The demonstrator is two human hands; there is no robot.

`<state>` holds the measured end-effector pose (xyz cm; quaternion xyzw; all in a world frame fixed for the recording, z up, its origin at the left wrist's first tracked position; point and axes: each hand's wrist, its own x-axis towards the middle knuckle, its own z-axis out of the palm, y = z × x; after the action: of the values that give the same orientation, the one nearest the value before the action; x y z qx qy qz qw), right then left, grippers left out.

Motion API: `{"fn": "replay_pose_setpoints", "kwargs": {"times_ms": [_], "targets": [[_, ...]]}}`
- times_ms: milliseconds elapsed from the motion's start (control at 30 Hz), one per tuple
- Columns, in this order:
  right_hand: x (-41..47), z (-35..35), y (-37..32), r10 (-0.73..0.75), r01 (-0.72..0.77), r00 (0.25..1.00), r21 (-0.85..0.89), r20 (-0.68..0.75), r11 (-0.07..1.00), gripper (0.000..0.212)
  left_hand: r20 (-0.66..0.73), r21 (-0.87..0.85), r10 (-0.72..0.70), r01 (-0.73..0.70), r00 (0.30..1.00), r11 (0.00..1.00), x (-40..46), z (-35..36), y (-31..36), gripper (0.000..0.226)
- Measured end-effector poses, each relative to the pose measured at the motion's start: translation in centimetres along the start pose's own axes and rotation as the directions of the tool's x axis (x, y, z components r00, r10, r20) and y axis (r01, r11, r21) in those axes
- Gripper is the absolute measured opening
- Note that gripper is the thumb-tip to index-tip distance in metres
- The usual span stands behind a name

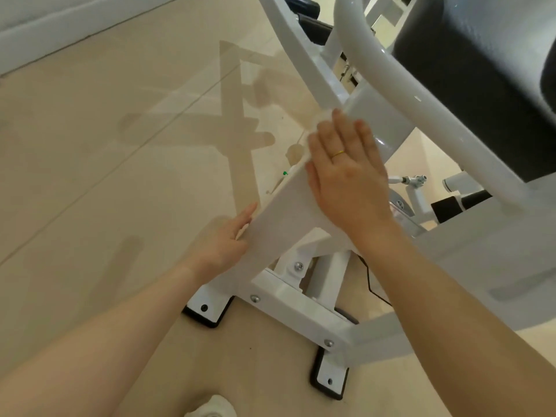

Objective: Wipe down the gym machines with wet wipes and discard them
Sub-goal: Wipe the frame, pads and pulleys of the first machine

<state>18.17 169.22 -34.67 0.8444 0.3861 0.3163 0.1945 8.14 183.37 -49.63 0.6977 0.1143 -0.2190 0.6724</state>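
Right hand [346,173] was pressed flat on wet wipe [323,118] atop the white frame beam [285,218]; left hand [225,242] gripped its lower edge. Full-length, even-pressure strokes advised.

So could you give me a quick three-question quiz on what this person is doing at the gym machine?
1. True or false: the right hand lies flat on the white frame.
2. What peeks out under that hand's fingers? A) wipe B) sponge C) brush
3. Which hand wears the ring?

Key: 1 true. 2 A. 3 the right; the left hand holds the frame's lower edge.
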Motion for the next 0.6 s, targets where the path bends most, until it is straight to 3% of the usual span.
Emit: {"fn": "replay_pose_setpoints", "kwargs": {"times_ms": [100, 267, 400, 533, 600], "targets": [[-0.5, 0.8, -0.7, 0.032, -0.033, 0.998, 0.019, 0.058, 0.999, 0.044, 0.039, 0.036, 0.033, -0.035, 0.999, 0.999, 0.4, 0.1, 0.0, 0.078], [-4.7, 3.4, -7.0, -0.252, 0.275, 0.928, -0.047, 0.276, 0.96, 0.046, 0.02, 0.02, 0.049, -0.05, 0.999, 0.999, 0.4, 0.2, -1.5, 0.078], [-7.0, 5.1, -11.3, -0.3, 0.335, 0.883, -0.035, 0.362, 0.942, 0.046, -0.003, -0.124, 0.112, -0.112, 0.994, 0.986, 0.5, 1.0, -2.1, 0.074], [-7.5, 5.8, -10.9, -0.299, 0.302, 0.93, 0.018, 0.213, 0.953, 0.044, -0.002, -0.195, 0.101, -0.099, 0.995, 0.976, 1.0, 1.1, -3.6, 0.085], [-7.3, 5.1, -9.0, -0.215, 0.207, 0.97, 0.073, 0.112, 0.976, 0.048, 0.034, -0.155, 0.114, -0.107, 0.993, 0.982, 1.3, 0.8, -4.0, 0.091]]}}
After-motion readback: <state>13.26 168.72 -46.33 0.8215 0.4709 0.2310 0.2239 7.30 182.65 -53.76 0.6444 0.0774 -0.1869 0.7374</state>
